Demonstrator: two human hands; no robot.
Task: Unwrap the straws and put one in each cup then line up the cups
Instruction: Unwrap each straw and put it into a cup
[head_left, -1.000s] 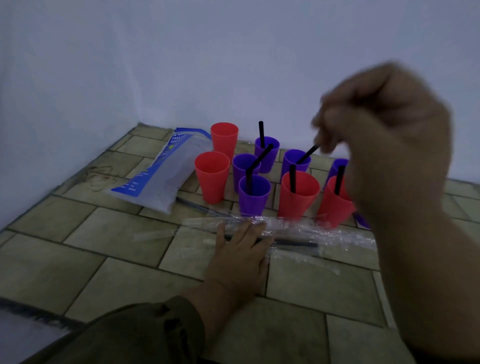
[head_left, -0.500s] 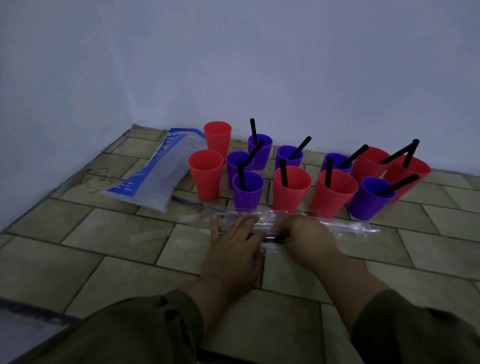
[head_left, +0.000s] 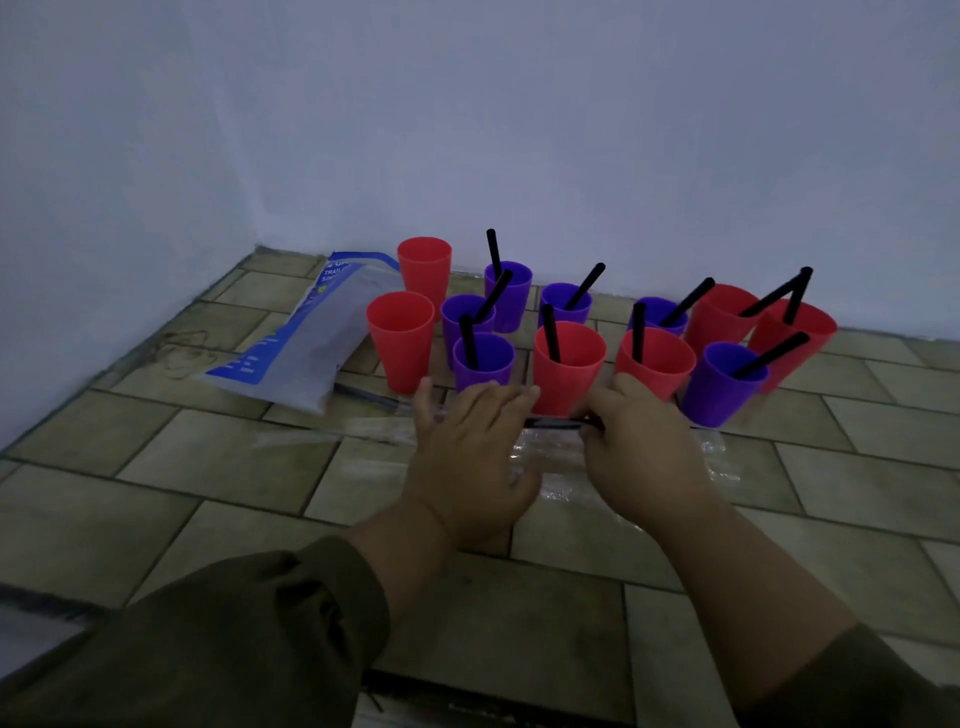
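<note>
6 red cups (head_left: 569, 366), 5 purple cups (head_left: 723, 382)

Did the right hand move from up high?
Yes. The right hand came down from above the cups to the plastic wrappers on the floor.

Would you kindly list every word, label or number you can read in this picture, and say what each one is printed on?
"TRAIL": white capitals, partly cut off, on the blue band at the top of the plastic bag, left of the cups.
The lines above and below it, and the small white print on the bag's lower blue strip: too blurred to read.
Cups and straws: no text.
</note>
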